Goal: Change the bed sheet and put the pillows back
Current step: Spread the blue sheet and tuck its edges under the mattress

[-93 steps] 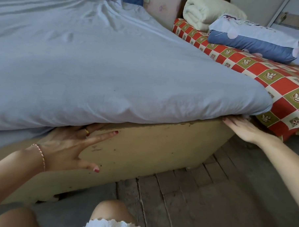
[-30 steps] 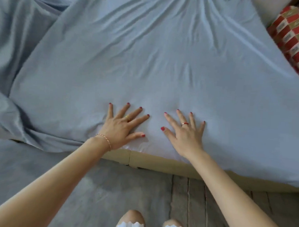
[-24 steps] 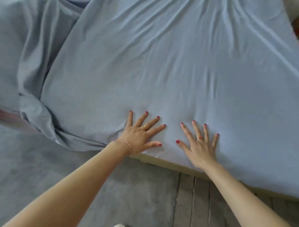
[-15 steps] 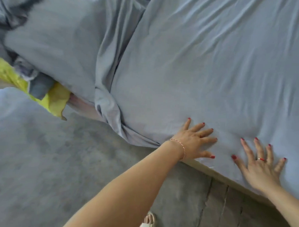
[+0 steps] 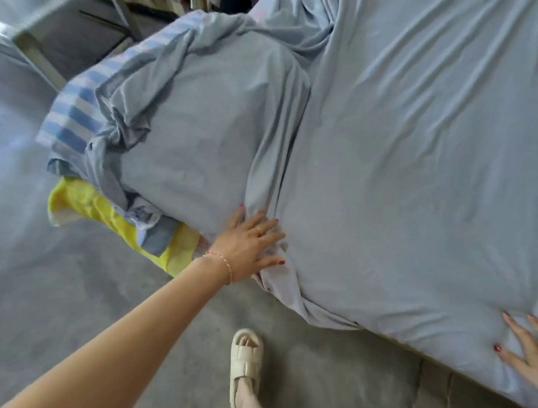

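Left hand (image 5: 247,246), fingers spread, presses the bunched fold of the bed sheet (image 5: 416,179). Right hand (image 5: 529,351), at 4 o'clock and partly cropped, apparently lies flat on it.

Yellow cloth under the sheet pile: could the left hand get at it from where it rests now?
Probably yes. The left hand lies flat on the sheet right beside the yellow cloth, whose edge hangs exposed toward the floor with nothing between.

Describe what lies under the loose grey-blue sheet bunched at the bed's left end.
Poking out beneath the bunched sheet are a blue-and-white striped cloth and a yellow cloth. The left hand rests on the sheet's fold. Whatever forms the bulk of the mound is covered.
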